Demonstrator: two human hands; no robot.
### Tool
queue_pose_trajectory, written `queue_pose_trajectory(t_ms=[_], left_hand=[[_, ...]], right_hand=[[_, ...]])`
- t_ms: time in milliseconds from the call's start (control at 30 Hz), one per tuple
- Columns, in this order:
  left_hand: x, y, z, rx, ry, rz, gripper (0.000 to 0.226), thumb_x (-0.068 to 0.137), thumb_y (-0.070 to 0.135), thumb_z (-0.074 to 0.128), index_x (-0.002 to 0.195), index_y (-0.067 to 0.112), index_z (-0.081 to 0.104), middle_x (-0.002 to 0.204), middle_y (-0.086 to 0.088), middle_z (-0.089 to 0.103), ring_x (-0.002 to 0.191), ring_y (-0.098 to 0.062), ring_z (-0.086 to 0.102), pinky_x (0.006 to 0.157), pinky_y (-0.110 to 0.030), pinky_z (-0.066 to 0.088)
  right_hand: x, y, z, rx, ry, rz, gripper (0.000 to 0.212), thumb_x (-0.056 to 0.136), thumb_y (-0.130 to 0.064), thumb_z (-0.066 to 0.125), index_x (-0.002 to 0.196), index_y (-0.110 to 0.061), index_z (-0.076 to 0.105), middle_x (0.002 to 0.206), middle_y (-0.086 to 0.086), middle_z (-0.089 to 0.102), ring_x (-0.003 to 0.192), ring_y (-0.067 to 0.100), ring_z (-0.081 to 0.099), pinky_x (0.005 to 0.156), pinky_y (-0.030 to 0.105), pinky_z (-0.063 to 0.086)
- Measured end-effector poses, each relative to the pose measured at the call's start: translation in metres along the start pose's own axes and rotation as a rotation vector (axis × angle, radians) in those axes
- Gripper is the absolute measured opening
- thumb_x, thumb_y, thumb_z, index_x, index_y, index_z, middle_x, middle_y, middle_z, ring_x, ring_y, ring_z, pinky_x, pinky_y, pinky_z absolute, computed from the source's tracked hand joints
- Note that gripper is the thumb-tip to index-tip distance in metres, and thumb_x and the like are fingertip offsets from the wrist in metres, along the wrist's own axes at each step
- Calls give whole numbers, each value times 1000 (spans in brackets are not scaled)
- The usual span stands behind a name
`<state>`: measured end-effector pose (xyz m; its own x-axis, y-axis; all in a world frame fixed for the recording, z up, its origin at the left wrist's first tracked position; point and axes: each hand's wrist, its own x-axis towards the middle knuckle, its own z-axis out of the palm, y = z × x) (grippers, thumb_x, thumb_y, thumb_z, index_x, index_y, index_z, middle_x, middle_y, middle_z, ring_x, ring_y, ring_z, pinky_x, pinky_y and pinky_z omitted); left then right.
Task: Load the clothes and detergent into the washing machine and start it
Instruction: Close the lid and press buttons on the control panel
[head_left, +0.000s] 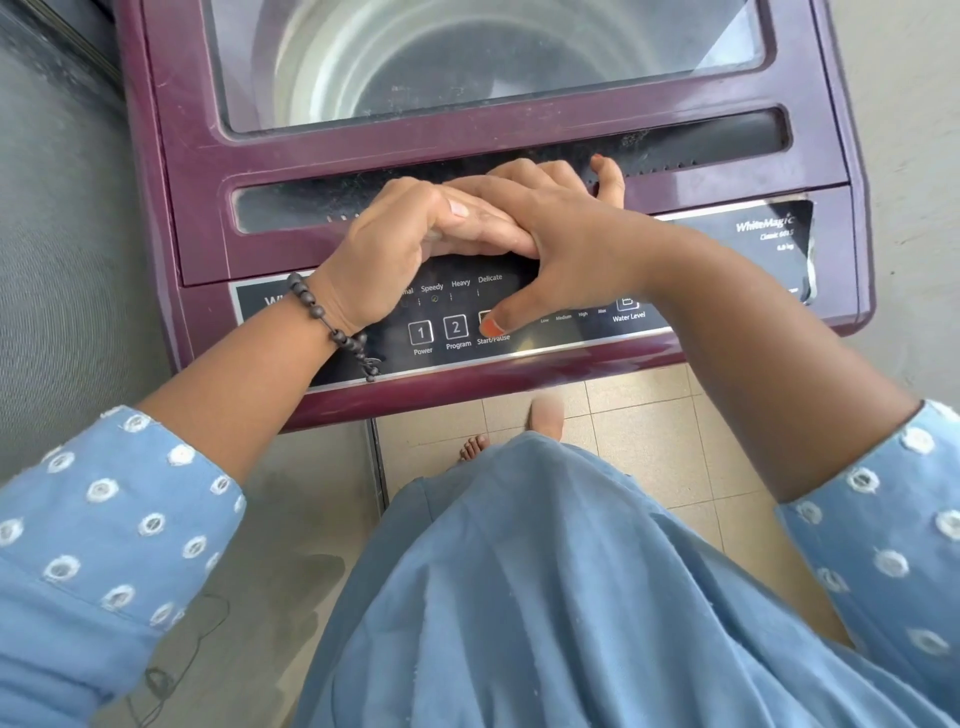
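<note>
A maroon top-loading washing machine (197, 171) fills the upper view, its glass lid (467, 52) down. Through the glass I see the steel drum; no clothes or detergent are visible. My right hand (561, 234) lies across the lid's front edge, fingers spread toward the handle recess, with its thumb tip pressed on the button above the Start/Pause label (493, 339) on the black control panel (571, 332). My left hand (389, 244), with a bead bracelet at the wrist, rests on the lid edge holding nothing, its fingers tucked under the right hand.
The Power button (421, 332) and Program button (456, 327) sit left of my thumb. Beige floor tiles (649, 431) and my bare feet (545, 415) lie below the machine's front. A grey surface (62, 312) borders it on the left, a pale wall (914, 156) on the right.
</note>
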<state>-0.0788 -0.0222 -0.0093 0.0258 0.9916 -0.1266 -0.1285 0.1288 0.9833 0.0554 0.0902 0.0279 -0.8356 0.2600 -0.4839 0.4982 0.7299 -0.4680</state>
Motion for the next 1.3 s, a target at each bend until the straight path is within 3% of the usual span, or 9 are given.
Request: queue_pose_trajectory(t_ms=[133,500,700,867,967,1100,1300], left_hand=[[1,-1,0,12,0,-1,54,79,29,31,93,7,78,107,-5,76,115,-25,65,99,-31,48],[3,-2,2,29,59,-13,54,74,34,36,90,4,78,99,-1,78,109,-21,67,96,-30,51],[2,0,7,0,115,19,49,74,34,36,85,17,81,97,-3,78,106,-22,68,94,-31,53],[3,2,12,-18,158,-4,52,71,35,38,86,8,80,93,-4,78,101,-20,70,92,-30,54],[2,6,15,-37,200,-8,47,70,36,39,79,14,80,87,-1,78,96,-16,71,88,-26,54],[1,11,22,-19,247,-22,41,76,27,38,90,11,73,84,1,78,92,-12,72,84,-21,54],[-1,14,25,-29,331,-34,52,75,30,38,98,0,73,91,-7,78,97,-20,72,87,-25,54]], right_hand=[[-2,1,-2,15,-31,-14,107,61,-52,81,147,-48,17,145,-12,29,139,21,22,109,66,-14],[-2,1,-2,27,-7,-17,105,64,-51,81,149,-45,20,146,-11,30,140,21,21,110,65,-15],[-2,2,-1,38,17,-20,102,65,-53,80,148,-47,21,146,-11,31,140,22,22,110,65,-14],[-1,3,0,57,60,-19,91,70,-60,74,146,-45,27,146,-10,33,141,22,22,112,64,-12],[1,3,3,47,101,-8,83,75,-64,67,146,-42,30,145,-11,35,141,22,22,113,63,-10],[2,4,3,87,129,-25,74,78,-63,63,143,-40,36,141,-10,39,139,21,26,112,63,-9],[-3,12,1,104,155,-84,62,86,-53,62,141,-35,42,136,-13,48,134,15,36,115,60,-2]])
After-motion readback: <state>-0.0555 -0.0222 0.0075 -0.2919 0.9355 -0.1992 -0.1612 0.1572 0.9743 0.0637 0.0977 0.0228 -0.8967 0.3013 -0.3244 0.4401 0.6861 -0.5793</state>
